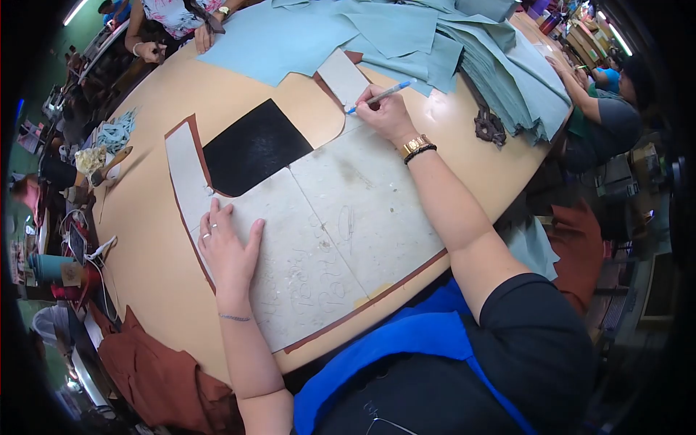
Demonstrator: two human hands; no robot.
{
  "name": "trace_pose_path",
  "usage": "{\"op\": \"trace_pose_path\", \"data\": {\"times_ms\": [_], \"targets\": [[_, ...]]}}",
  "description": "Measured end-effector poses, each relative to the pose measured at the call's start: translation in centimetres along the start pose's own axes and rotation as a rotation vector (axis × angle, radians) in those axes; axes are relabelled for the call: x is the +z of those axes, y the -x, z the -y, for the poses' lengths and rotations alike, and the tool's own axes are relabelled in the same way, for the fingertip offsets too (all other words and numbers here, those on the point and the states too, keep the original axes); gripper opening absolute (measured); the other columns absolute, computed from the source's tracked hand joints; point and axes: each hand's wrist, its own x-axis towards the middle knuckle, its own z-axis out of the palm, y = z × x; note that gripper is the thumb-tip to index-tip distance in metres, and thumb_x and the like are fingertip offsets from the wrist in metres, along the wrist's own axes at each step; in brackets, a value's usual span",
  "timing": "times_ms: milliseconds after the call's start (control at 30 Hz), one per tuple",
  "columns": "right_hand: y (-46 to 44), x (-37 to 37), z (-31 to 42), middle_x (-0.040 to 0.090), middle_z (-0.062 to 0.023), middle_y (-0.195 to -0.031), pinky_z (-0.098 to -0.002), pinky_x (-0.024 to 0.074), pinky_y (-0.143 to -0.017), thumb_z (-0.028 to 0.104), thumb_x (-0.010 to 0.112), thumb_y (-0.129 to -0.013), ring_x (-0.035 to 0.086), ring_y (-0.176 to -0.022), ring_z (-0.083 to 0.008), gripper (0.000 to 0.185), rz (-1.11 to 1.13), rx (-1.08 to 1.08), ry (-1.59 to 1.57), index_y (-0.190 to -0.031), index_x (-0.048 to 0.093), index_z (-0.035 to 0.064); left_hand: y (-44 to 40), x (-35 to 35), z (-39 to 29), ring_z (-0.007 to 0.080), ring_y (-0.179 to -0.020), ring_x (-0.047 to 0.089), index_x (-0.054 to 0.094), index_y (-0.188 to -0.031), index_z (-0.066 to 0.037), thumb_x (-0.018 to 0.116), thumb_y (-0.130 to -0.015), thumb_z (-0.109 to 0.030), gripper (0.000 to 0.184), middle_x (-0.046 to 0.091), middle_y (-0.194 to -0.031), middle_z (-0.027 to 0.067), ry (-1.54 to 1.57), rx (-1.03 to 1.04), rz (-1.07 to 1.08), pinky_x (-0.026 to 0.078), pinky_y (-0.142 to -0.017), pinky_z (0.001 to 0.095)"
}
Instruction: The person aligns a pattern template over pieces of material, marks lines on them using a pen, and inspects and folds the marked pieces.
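Observation:
My right hand (386,116) is closed round a blue-and-clear pen (399,88). Its tip touches the inner edge of the upper right arm of a large pale pattern template (391,210). Fingers spread, my left hand (226,246) lies flat on the template's left side. The template has handwriting and a line across it, and two strips stick out at its far side. Under it, brown material (395,285) shows along the edges. A black rectangular piece (257,145) lies in the gap between the strips.
Blue-green sheets (290,43) cover the table's far side, with a thick stack (507,80) at right. A dark object (489,127) lies beside the stack. At left are a brush (116,161) and cable. Brown material (156,370) hangs at lower left. Other people work around the table.

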Motion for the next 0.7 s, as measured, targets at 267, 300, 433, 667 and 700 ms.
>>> {"op": "trace_pose_path", "data": {"times_ms": [267,300,433,667,700], "targets": [[0.0,0.0,0.1,0.062,-0.001,-0.065,-0.0242,0.0455,-0.058,0.015,0.064,-0.08,0.056,-0.061,-0.006,0.012,0.005,-0.042,0.019,-0.078,0.063,0.0034,0.0,0.2,0.4,0.0364,-0.134,0.037,0.052,-0.129,-0.002,0.069,-0.084,-0.041,0.063,0.044,-0.144,0.0154,0.002,0.025,-0.011,0.027,-0.111,0.049],[0.0,0.0,0.1,0.063,-0.0009,-0.066,-0.0239,0.0458,-0.059,0.015,0.064,-0.08,0.056,-0.062,-0.0061,0.012,-0.015,-0.027,0.018,-0.078,0.063,0.0034,0.1,0.3,0.5,0.0364,-0.134,0.037,0.052,-0.13,-0.003,0.069,-0.084,-0.042,0.063,0.044,-0.145,0.0154,-0.002,0.036,-0.02,0.026,-0.111,0.0488],[-0.7,-0.4,0.4,0.064,-0.0007,-0.071,-0.0233,0.0466,-0.062,0.015,0.063,-0.082,0.057,-0.065,-0.0065,0.011,-0.111,0.09,-0.235,-0.08,0.063,0.0035,0.2,0.5,0.2,0.037,-0.137,0.033,0.051,-0.135,-0.008,0.066,-0.086,-0.046,0.063,0.038,-0.15,0.0156,-0.037,0.01,0.017,0.024,-0.111,0.0555],[-0.1,-0.5,0.0,0.066,-0.0014,-0.073,-0.0243,0.0478,-0.063,0.015,0.064,-0.083,0.059,-0.067,-0.0066,0.011,-0.046,0.032,-0.142,-0.083,0.064,0.0038,1.9,0.5,-0.6,0.0373,-0.142,0.026,0.047,-0.139,-0.012,0.062,-0.087,-0.052,0.068,0.033,-0.153,0.0156,-0.068,-0.018,0.072,0.021,-0.11,0.065],[0.0,-0.4,0.0,0.066,-0.0017,-0.073,-0.0247,0.0479,-0.062,0.016,0.065,-0.083,0.059,-0.067,-0.0066,0.012,-0.039,0.037,-0.106,-0.083,0.064,0.004,2.1,0.6,-0.5,0.0374,-0.142,0.026,0.047,-0.14,-0.012,0.062,-0.086,-0.052,0.069,0.033,-0.153,0.0156,-0.073,-0.014,0.07,0.021,-0.11,0.0652]]}}
